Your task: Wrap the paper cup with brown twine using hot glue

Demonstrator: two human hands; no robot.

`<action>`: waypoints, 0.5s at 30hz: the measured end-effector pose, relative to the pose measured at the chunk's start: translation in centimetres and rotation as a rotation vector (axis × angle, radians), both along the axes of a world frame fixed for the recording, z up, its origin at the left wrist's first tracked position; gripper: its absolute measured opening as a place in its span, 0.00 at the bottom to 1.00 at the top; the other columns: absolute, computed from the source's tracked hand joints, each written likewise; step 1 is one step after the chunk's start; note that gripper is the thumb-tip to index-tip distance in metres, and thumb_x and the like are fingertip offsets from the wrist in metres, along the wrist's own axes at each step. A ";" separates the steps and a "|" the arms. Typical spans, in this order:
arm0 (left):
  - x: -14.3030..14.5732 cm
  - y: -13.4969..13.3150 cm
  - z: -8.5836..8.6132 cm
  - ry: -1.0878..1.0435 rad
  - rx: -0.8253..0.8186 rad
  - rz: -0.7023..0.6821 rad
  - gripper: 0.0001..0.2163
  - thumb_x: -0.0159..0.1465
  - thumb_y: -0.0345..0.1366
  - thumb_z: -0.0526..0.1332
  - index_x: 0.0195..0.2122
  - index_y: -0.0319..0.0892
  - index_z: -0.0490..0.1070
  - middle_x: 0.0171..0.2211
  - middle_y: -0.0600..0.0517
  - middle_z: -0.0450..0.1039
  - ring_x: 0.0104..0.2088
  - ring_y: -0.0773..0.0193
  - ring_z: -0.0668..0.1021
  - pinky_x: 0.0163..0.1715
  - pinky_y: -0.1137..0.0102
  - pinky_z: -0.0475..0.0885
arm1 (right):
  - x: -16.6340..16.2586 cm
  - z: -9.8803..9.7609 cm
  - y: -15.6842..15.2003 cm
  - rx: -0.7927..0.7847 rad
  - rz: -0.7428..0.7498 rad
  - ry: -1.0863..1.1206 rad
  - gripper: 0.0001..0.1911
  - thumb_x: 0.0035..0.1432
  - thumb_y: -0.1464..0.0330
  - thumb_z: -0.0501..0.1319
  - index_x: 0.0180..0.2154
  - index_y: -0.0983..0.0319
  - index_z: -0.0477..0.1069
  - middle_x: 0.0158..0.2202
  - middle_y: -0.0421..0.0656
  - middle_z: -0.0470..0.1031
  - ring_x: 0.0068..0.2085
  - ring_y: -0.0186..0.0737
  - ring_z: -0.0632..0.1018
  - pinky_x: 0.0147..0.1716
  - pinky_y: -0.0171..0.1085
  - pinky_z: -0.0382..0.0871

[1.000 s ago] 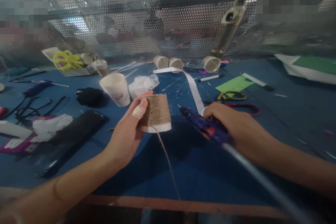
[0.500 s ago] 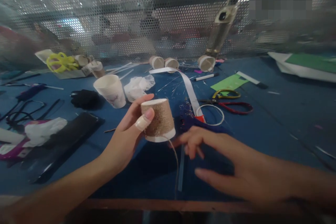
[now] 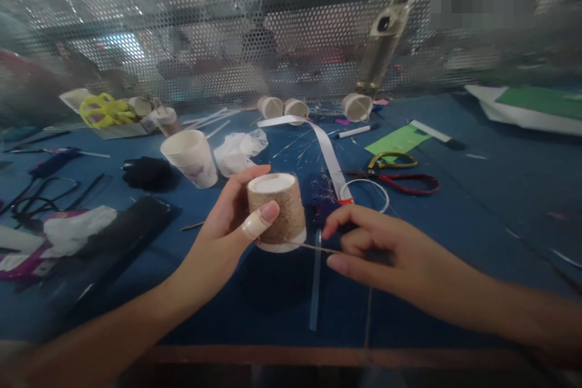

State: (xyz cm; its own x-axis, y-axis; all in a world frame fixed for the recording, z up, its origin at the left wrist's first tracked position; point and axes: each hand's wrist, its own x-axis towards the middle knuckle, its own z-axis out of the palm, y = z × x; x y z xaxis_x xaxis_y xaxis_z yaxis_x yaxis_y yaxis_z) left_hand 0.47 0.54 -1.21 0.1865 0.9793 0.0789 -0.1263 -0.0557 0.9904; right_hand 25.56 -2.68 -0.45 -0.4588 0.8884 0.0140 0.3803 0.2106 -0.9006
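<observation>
My left hand (image 3: 222, 236) holds an upside-down paper cup wrapped in brown twine (image 3: 277, 209), its white rim bare at the bottom; the thumb has a bandage on it. A loose end of twine (image 3: 313, 247) runs from the cup's lower edge to my right hand (image 3: 368, 248), which pinches it taut just right of the cup. The blue glue gun (image 3: 325, 203) lies on the blue table behind my right hand, its glue stick (image 3: 315, 291) pointing toward me.
A plain white paper cup (image 3: 191, 157), crumpled plastic (image 3: 239, 151) and a black object (image 3: 145, 173) lie left of centre. Red-handled scissors (image 3: 400, 182), green paper (image 3: 398, 142), a white ribbon (image 3: 327, 154) and several small cups (image 3: 357, 107) lie farther back. A perforated metal screen stands behind.
My right hand set the glue gun down on the table, reached toward the cup and took hold of the loose twine, pulling it taut to the right. The cup tilted slightly.
</observation>
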 end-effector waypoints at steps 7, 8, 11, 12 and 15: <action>0.0 -0.2 -0.2 0.052 0.017 -0.062 0.18 0.67 0.48 0.75 0.57 0.55 0.79 0.53 0.52 0.84 0.54 0.55 0.83 0.54 0.65 0.77 | 0.7 -0.2 -0.5 0.631 -0.041 -0.154 0.06 0.72 0.66 0.64 0.38 0.56 0.78 0.21 0.31 0.71 0.20 0.30 0.69 0.23 0.34 0.62; 0.0 -0.3 -0.1 0.062 0.016 -0.069 0.19 0.67 0.48 0.75 0.57 0.55 0.79 0.53 0.52 0.84 0.53 0.55 0.83 0.52 0.65 0.78 | 0.9 -0.3 -0.5 0.741 -0.052 -0.170 0.06 0.72 0.67 0.64 0.40 0.55 0.79 0.23 0.33 0.76 0.22 0.31 0.73 0.24 0.35 0.64; 0.1 -0.5 0.0 0.071 0.015 -0.090 0.19 0.68 0.49 0.73 0.58 0.54 0.79 0.53 0.51 0.85 0.53 0.54 0.84 0.51 0.65 0.78 | 1.1 -0.6 -0.4 0.852 -0.056 -0.166 0.06 0.72 0.69 0.64 0.42 0.54 0.80 0.28 0.36 0.83 0.26 0.35 0.80 0.26 0.36 0.66; 0.1 -0.6 0.0 0.067 0.016 -0.094 0.18 0.69 0.49 0.73 0.58 0.54 0.79 0.53 0.51 0.84 0.54 0.54 0.84 0.51 0.65 0.78 | 1.1 -0.7 -0.4 0.833 -0.055 -0.158 0.06 0.72 0.69 0.64 0.42 0.54 0.80 0.28 0.36 0.83 0.25 0.34 0.79 0.25 0.36 0.65; 0.0 -0.5 0.0 0.068 0.010 -0.095 0.18 0.69 0.48 0.73 0.58 0.54 0.79 0.54 0.50 0.84 0.55 0.52 0.83 0.52 0.64 0.78 | 1.0 -0.7 -0.3 0.749 -0.068 -0.128 0.05 0.72 0.68 0.65 0.41 0.54 0.81 0.22 0.33 0.76 0.19 0.30 0.70 0.21 0.35 0.60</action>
